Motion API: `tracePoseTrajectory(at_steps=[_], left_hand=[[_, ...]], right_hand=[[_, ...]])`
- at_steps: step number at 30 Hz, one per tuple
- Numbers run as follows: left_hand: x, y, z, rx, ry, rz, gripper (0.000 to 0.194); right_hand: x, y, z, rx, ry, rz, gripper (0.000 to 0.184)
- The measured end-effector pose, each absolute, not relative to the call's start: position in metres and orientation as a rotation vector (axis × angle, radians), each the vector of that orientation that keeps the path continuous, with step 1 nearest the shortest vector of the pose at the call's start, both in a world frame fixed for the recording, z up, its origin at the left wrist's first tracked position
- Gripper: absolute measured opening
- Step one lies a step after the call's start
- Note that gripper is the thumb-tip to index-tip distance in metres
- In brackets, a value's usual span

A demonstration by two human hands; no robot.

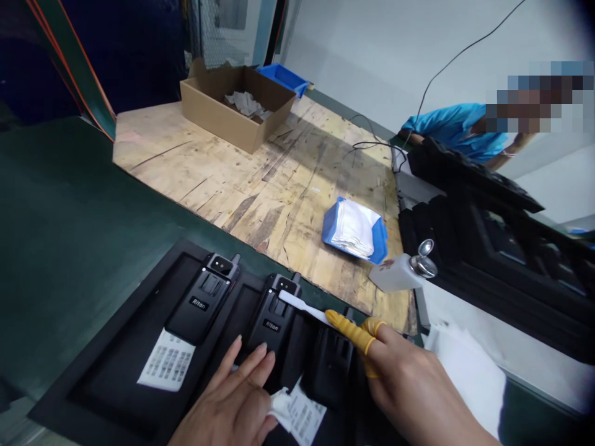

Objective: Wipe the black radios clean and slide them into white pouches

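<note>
Right hand [402, 365] pinches a white brush [304, 306] over the middle phone [270, 323], near the tray's [116, 325] far edge. Left hand [235, 406] lies on that phone, probably steadying it; can't tell if it's gripping anything.

Passage: over stained pale-wood counter [223, 186], between open brown cardboard box [216, 114] and blue plastic bin [381, 243]. Rightward, white plastic bottle [395, 272] and stacked black foam trays [450, 232] obstruct. Middle black handset [274, 325]: left hand [237, 396] and white plastic brush [302, 305] impede access.
</note>
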State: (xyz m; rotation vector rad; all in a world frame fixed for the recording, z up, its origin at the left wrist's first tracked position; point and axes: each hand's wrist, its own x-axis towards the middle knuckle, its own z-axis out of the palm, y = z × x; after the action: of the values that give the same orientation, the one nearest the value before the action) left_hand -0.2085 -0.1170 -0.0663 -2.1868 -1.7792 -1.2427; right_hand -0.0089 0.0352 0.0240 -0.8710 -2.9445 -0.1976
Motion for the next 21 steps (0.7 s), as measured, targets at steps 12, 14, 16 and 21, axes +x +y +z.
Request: tracePoseTrajectory(at_steps=[12,14,16,21], left_hand=[[-0.225,-0.118,-0.038,-2.478,-1.792,-0.952,0.013],[-0.224,-0.117,-0.038,-2.454,-1.793,-0.983,0.015],[-0.224,-0.116,-0.036,-2.426,-1.805,-1.0,0.016],[-0.225,-0.115,-0.039,-2.44,-1.791,-0.928,0.015]], right_hand=[[-0.01,0.036,0.031,-0.857,-2.971,-0.249,0.023],[-0.015,0.035,0.029,-0.856,-2.965,-0.26,0.023],[-0.015,0.035,0.029,-0.849,-2.971,-0.24,0.024],[0.003,0.034,0.029,-0.835,-2.982,-0.173,0.025]])
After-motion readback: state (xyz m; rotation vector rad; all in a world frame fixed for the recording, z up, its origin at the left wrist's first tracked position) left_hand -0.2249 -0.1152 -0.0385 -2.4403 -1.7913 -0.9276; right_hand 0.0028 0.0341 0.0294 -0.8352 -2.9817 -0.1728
